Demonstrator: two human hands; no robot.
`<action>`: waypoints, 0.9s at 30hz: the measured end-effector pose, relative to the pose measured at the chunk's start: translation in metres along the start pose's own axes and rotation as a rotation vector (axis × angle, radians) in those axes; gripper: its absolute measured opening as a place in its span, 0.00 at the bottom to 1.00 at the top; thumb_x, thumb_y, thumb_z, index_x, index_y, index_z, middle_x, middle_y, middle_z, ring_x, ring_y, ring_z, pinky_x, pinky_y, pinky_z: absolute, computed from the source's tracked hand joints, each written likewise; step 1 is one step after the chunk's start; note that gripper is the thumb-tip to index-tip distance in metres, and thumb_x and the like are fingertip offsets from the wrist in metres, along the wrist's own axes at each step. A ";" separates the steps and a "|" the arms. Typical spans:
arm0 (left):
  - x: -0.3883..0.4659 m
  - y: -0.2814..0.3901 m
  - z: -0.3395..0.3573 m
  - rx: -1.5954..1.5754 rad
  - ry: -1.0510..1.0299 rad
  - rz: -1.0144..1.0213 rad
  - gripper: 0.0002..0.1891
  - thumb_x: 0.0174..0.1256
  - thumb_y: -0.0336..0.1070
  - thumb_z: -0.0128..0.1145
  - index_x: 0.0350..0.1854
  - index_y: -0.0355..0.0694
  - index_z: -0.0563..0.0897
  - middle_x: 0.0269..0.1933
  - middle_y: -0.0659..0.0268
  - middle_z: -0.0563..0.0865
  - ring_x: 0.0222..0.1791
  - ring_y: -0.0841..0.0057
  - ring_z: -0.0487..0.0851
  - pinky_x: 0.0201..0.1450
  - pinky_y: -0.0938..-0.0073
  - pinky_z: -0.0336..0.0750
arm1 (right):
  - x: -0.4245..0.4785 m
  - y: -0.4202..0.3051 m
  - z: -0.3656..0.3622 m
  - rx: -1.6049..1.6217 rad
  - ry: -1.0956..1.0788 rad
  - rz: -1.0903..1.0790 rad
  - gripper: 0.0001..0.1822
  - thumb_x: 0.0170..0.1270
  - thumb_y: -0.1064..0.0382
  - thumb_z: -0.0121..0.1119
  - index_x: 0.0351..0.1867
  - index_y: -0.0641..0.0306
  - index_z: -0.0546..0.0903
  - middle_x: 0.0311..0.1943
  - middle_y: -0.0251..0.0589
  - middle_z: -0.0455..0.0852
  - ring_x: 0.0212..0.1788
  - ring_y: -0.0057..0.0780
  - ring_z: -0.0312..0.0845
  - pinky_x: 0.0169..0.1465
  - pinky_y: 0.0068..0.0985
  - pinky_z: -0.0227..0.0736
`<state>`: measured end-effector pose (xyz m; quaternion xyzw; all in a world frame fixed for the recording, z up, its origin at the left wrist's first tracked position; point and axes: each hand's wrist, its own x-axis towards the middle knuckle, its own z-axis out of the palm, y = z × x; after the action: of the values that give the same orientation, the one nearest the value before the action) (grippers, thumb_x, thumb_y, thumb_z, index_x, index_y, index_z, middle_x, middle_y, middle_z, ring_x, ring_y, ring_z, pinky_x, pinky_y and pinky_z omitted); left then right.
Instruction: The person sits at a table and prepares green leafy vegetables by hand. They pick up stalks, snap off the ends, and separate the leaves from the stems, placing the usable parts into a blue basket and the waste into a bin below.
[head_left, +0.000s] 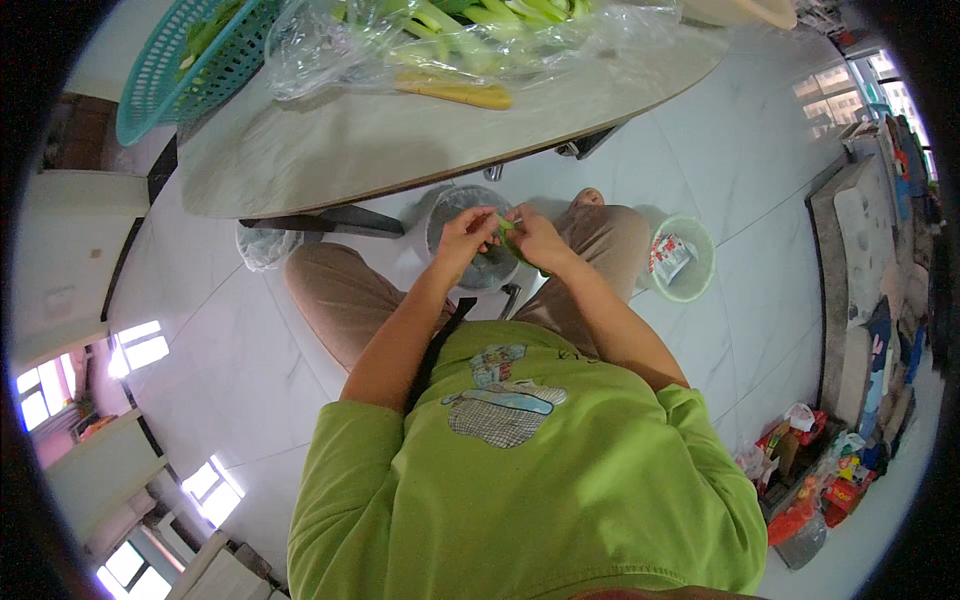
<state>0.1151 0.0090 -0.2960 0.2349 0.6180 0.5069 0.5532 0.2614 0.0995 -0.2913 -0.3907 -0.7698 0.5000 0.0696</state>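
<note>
My right hand (538, 238) holds a piece of green leafy vegetable (510, 234) between its fingers, and part of it hangs below the palm. At the upper end of that piece, the bent fingers of my left hand (469, 234) pinch it close to the right fingertips. Both hands are over a round bin (480, 280) with a clear plastic liner, which stands on the floor between my knees. Dark matter shows inside it, too unclear to name. On the table (315, 157) in front, a clear plastic bag (322, 64) holds several pale green stalks (495, 19).
A turquoise perforated basket (150, 90) with green leaves is at the table's left. A long yellow object (457, 90) lies by the bag. A pale green bin (701, 259) stands right of my knee, a lined bin (266, 247) left. A dark table leg (352, 221) crosses beneath.
</note>
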 end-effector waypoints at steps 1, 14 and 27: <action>0.005 -0.004 -0.002 0.031 -0.032 0.015 0.13 0.68 0.37 0.57 0.50 0.38 0.78 0.36 0.69 0.83 0.33 0.82 0.80 0.34 0.80 0.74 | 0.002 0.000 0.001 -0.044 -0.011 -0.013 0.12 0.63 0.72 0.51 0.48 0.68 0.73 0.36 0.42 0.83 0.34 0.26 0.77 0.40 0.26 0.73; 0.010 -0.003 -0.017 0.063 -0.093 0.111 0.09 0.65 0.25 0.55 0.47 0.34 0.80 0.39 0.65 0.82 0.37 0.79 0.81 0.43 0.78 0.77 | 0.001 0.007 -0.011 0.123 -0.156 0.077 0.13 0.61 0.57 0.60 0.39 0.66 0.82 0.32 0.47 0.85 0.35 0.38 0.81 0.38 0.34 0.74; -0.055 0.023 -0.001 0.974 0.018 0.533 0.14 0.59 0.42 0.62 0.43 0.41 0.85 0.39 0.56 0.84 0.36 0.60 0.83 0.39 0.66 0.76 | -0.052 -0.057 0.002 -0.416 0.084 -0.055 0.12 0.57 0.61 0.57 0.38 0.65 0.80 0.32 0.59 0.82 0.36 0.58 0.78 0.41 0.44 0.74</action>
<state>0.1235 -0.0291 -0.2516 0.6073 0.7049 0.2870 0.2279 0.2655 0.0519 -0.2307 -0.3958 -0.8632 0.3117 0.0332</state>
